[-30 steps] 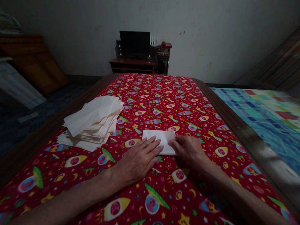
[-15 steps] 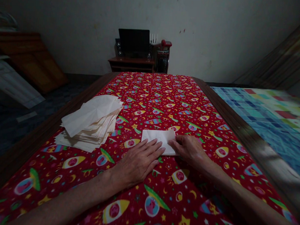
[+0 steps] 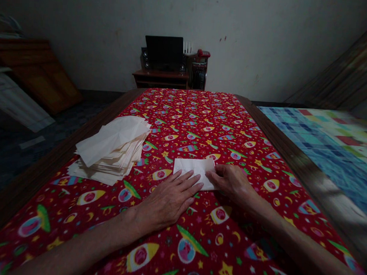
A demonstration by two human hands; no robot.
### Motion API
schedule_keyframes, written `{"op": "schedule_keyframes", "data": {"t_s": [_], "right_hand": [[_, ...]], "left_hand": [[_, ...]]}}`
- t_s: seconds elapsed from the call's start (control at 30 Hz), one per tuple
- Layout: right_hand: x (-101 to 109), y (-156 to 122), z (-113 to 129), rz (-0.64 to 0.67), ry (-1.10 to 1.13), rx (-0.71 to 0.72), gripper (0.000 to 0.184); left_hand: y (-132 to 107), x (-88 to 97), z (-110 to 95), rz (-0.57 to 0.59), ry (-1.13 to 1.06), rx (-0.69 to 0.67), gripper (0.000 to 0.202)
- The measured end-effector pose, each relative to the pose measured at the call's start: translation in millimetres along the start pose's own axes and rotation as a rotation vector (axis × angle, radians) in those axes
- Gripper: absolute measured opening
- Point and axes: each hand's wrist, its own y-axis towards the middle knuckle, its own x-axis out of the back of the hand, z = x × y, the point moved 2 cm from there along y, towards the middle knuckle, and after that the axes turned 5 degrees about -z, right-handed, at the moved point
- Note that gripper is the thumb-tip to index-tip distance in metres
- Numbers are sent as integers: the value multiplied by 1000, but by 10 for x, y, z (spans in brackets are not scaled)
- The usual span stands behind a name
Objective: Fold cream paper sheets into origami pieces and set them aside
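Note:
A folded white sheet of paper (image 3: pixel 194 165) lies on the red patterned cloth (image 3: pixel 198 126) in front of me. Across its lower left part rests my left hand (image 3: pixel 172 199), flat, with the fingers stretched out. At the paper's right edge, my right hand (image 3: pixel 230 181) pinches it between thumb and curled fingers. Faint marks show on the paper's face, too small to read. To the left stands a loose, uneven stack of white papers (image 3: pixel 113 145), its top sheets creased and turned askew.
The cloth covers a long surface with dark wooden edges (image 3: pixel 268 136). Beyond its far end are a monitor (image 3: pixel 164 52) with speakers on a small stand (image 3: pixel 161 77) and a red telephone (image 3: pixel 203 54). A checkered bedspread (image 3: pixel 315 150) lies right; a wooden cabinet (image 3: pixel 35 72) stands left.
Almost nothing differs. My left fingers have slid very slightly to the right over the paper, while my right hand keeps its pinch at the edge.

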Motion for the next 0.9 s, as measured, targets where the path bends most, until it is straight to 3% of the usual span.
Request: {"op": "schedule_keyframes", "data": {"t_s": [0.13,0.2,0.37,0.47,0.53,0.7,0.9], "right_hand": [[79,-41,-22,-87,-73,-10,22],[121,-100,-38,-179,-81,38,26],[108,-395,122,-419,54,379,30],[-22,-601,298,-346,-27,615,38],[-102,-699,337,-264,-113,705,53],[-125,-786,133,-155,-238,780,68],[-65,-827,-83,-213,-328,798,62]], "left_hand": [[3,-3,1,18,-4,2,43],[5,-4,5,25,-7,2,43],[4,-6,14,4,-28,-10,41],[2,-2,12,-9,-56,-9,33],[0,6,9,-6,-66,-1,31],[-37,57,9,34,-34,-20,43],[-223,104,105,114,25,-13,49]]}}
